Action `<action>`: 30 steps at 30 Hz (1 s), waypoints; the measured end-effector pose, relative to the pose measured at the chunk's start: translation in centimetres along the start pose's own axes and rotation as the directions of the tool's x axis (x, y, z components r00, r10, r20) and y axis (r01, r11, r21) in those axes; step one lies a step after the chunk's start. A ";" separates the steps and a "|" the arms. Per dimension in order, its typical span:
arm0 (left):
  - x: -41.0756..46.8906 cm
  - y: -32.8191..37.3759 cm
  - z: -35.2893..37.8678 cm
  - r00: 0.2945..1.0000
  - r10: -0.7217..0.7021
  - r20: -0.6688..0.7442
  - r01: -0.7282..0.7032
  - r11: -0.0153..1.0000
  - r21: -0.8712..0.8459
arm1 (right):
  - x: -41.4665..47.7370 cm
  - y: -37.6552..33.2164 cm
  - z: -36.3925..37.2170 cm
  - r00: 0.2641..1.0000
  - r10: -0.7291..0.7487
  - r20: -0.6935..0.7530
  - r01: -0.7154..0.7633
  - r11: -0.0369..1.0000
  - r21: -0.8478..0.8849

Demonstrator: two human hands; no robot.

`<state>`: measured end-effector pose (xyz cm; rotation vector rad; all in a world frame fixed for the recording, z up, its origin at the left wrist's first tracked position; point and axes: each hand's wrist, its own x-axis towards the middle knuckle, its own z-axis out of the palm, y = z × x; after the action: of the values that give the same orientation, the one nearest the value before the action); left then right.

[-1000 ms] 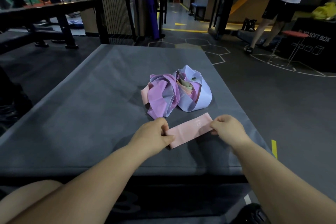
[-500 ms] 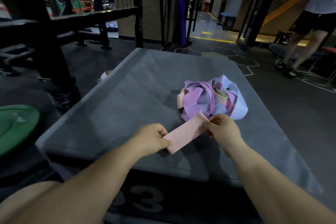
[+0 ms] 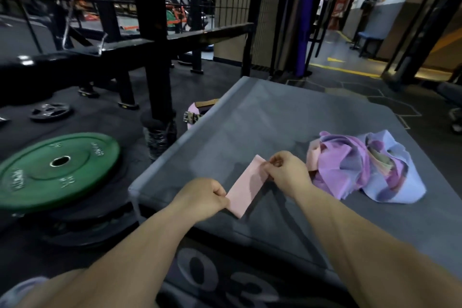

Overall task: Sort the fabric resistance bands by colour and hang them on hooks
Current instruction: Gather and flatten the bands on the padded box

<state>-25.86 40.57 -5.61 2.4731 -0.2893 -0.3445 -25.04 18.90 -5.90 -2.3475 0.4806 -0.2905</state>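
A flat pink fabric band (image 3: 246,186) is stretched between both hands just above the grey padded box top (image 3: 250,117). My left hand (image 3: 200,197) pinches its near end, and my right hand (image 3: 287,172) pinches its far end. To the right on the box lies a tangled heap of bands (image 3: 362,165) in purple, pale blue and pink, with a beige one tucked inside. No hooks are visible.
A green weight plate (image 3: 57,170) lies on black plates on the floor at the left. A black steel rack (image 3: 150,40) stands behind it, with a small plate (image 3: 50,111) beyond. A pink strap with a buckle (image 3: 192,115) sits by the box's left edge.
The view has swung left, so the heap now lies at the right. The pink band has turned from lying crosswise to slanting away, still held at both ends.
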 end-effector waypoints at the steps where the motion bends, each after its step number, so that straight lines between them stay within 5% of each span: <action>1: 0.1 -0.4 -0.1 1.000 -0.004 -0.003 0.004 1.000 0.003 | 0.3 -0.5 0.5 1.000 -0.016 0.007 0.016 1.000 -0.025; 30: 1.6 -1.0 -0.3 0.984 0.002 -0.176 0.024 0.989 0.146 | 3.7 -2.5 4.6 0.999 -0.041 0.028 0.046 0.977 -0.209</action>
<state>-24.16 41.05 -6.29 2.6304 -0.2338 -0.1107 -19.47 21.79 -7.26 -2.5668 0.4692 -0.2420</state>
